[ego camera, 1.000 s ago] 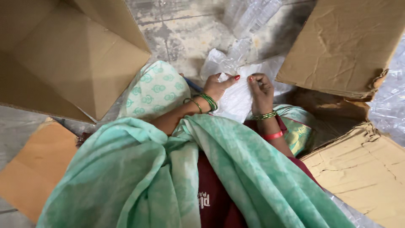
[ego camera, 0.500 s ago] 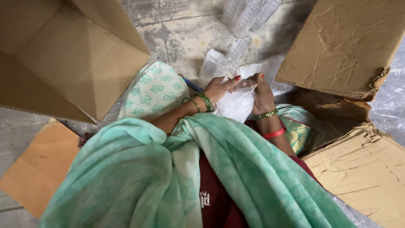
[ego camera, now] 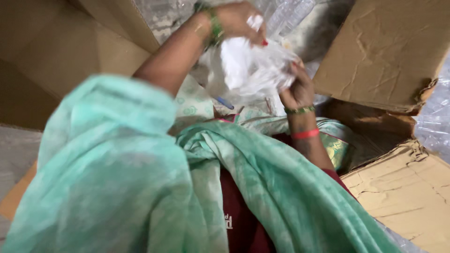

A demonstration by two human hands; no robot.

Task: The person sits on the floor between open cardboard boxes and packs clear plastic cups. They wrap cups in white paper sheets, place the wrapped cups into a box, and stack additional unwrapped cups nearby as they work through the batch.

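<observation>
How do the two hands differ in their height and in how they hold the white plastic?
The left hand is raised high near the top of the picture, while the right hand sits lower, closer to the lap. The left hand pinches the top of the crumpled white plastic from above; the right hand grips its lower side. The right wrist shows a red band and a green one; the left shows green bangles only. Both hold the same plastic.

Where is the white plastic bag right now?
In the head view, the white plastic bag is top centre, held between the left hand above and the right hand at its right.
</observation>
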